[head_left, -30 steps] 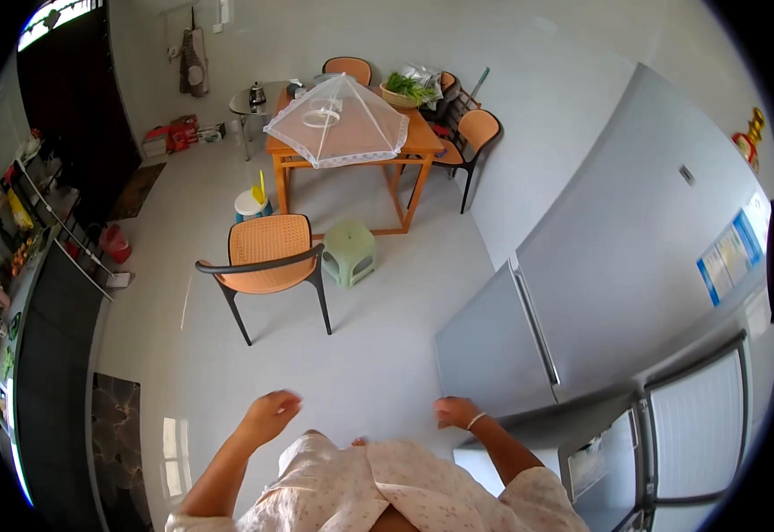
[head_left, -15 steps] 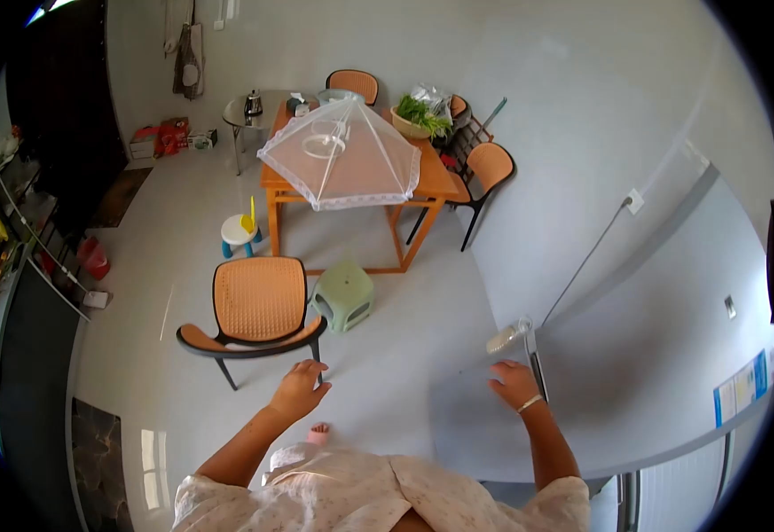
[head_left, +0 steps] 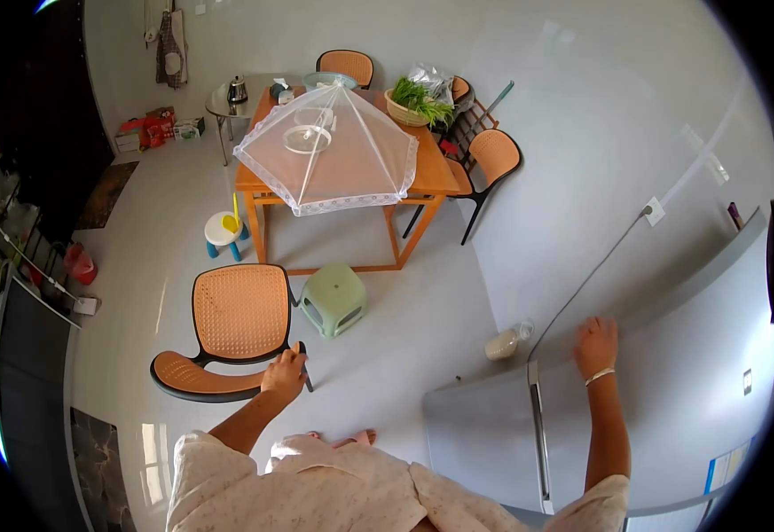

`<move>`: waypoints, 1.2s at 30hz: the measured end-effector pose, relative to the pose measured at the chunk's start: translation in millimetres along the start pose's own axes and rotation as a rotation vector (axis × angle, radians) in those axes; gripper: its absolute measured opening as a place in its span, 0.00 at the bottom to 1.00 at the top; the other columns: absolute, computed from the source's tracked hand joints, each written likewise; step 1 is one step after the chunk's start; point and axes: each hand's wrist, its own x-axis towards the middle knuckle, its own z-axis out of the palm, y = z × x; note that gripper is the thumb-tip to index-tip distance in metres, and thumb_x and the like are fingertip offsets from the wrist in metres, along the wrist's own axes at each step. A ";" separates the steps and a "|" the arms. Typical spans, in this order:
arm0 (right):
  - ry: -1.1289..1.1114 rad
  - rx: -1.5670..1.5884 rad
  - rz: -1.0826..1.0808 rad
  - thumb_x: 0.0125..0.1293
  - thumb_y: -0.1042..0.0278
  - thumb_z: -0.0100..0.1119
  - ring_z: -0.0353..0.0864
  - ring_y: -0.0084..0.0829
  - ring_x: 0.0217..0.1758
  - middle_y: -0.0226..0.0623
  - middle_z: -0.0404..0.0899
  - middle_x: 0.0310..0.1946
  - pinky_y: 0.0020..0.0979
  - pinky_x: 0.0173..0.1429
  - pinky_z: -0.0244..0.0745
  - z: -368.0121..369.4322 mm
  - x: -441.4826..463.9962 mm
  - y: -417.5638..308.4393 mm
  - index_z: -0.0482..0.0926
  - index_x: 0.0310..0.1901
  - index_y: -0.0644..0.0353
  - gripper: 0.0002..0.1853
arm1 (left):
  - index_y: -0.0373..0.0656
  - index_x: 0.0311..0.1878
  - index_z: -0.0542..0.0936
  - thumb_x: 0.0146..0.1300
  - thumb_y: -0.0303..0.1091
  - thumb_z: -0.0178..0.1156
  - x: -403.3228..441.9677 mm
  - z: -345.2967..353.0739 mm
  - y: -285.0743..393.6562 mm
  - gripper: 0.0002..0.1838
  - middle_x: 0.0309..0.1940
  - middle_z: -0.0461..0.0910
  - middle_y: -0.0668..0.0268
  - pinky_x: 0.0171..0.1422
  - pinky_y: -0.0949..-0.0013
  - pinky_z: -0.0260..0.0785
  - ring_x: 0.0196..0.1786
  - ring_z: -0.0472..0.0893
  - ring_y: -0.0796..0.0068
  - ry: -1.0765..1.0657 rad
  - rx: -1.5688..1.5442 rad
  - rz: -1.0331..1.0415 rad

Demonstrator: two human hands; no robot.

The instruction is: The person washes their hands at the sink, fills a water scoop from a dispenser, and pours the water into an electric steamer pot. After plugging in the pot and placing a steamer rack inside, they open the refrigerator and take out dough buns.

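My left hand (head_left: 285, 373) is at the front end of the curved armrest of a black-framed chair (head_left: 241, 312) with an orange woven back. Its fingers are curled over the armrest. My right hand (head_left: 596, 348), with a bracelet on the wrist, is raised over the large grey refrigerator (head_left: 671, 381) on the right. Its fingers are slightly bent and hold nothing; whether they touch the surface I cannot tell. A pale green plastic stool (head_left: 334, 300) stands just beyond the chair.
A wooden table (head_left: 436, 177) bears a white mesh food cover (head_left: 351, 168) and a basket of greens (head_left: 412, 108). Other chairs (head_left: 496, 160) stand around it. A small white stool (head_left: 223, 228) is left of the table. A clear container (head_left: 504, 342) stands beside the refrigerator.
My left hand has moved onto the chair's armrest. The right hand has moved right, farther over the refrigerator. The view has shifted slightly, and both feet now show.
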 end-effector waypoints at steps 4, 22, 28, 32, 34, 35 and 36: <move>-0.288 0.013 0.109 0.57 0.60 0.59 0.70 0.37 0.63 0.37 0.79 0.51 0.47 0.75 0.48 27.2 12.4 16.8 0.80 0.48 0.57 0.18 | 0.52 0.68 0.63 0.56 0.41 0.67 -3.9 -10.4 24.6 0.37 0.55 0.71 0.56 0.59 0.54 0.70 0.60 0.73 0.55 0.230 0.084 -0.252; -0.854 -0.300 0.160 0.44 0.43 0.71 0.72 0.35 0.61 0.34 0.78 0.52 0.37 0.61 0.65 123.2 49.7 21.7 0.84 0.48 0.46 0.28 | 0.37 0.67 0.64 0.64 0.52 0.58 69.8 24.5 -50.8 0.36 0.55 0.72 0.39 0.65 0.49 0.64 0.59 0.72 0.42 0.052 -0.258 -0.300; -0.873 -0.265 0.188 0.65 0.56 0.55 0.72 0.34 0.58 0.32 0.79 0.49 0.37 0.56 0.65 115.2 58.0 19.6 0.82 0.50 0.48 0.15 | 0.36 0.58 0.73 0.60 0.38 0.63 185.1 3.5 8.7 0.25 0.45 0.79 0.50 0.52 0.58 0.73 0.47 0.80 0.55 0.110 -0.478 -0.073; -0.904 -0.316 0.193 0.56 0.52 0.62 0.70 0.34 0.60 0.34 0.77 0.50 0.35 0.60 0.63 82.8 68.2 -1.0 0.83 0.48 0.47 0.19 | 0.38 0.56 0.75 0.59 0.38 0.65 229.5 12.9 44.2 0.23 0.42 0.80 0.54 0.50 0.61 0.74 0.44 0.81 0.60 0.036 -0.584 0.145; -1.025 -0.315 0.207 0.48 0.47 0.68 0.69 0.34 0.60 0.35 0.75 0.50 0.35 0.62 0.62 64.9 62.1 -23.3 0.84 0.46 0.47 0.24 | 0.39 0.56 0.75 0.60 0.36 0.65 247.0 24.2 51.9 0.22 0.40 0.81 0.57 0.48 0.65 0.74 0.42 0.81 0.65 -0.041 -0.605 0.167; -0.916 -0.250 0.178 0.56 0.53 0.61 0.69 0.34 0.60 0.34 0.76 0.50 0.36 0.61 0.60 43.5 57.3 -37.8 0.84 0.47 0.48 0.18 | 0.40 0.55 0.75 0.60 0.33 0.65 255.2 28.3 55.1 0.20 0.38 0.81 0.60 0.46 0.69 0.73 0.40 0.80 0.69 -0.112 -0.630 0.188; -0.813 -0.191 0.165 0.64 0.59 0.54 0.69 0.34 0.59 0.34 0.77 0.49 0.37 0.60 0.59 28.5 52.2 -50.9 0.83 0.47 0.49 0.13 | 0.40 0.55 0.75 0.60 0.33 0.65 262.9 27.6 61.5 0.20 0.38 0.81 0.60 0.46 0.69 0.73 0.40 0.80 0.69 -0.161 -0.614 0.226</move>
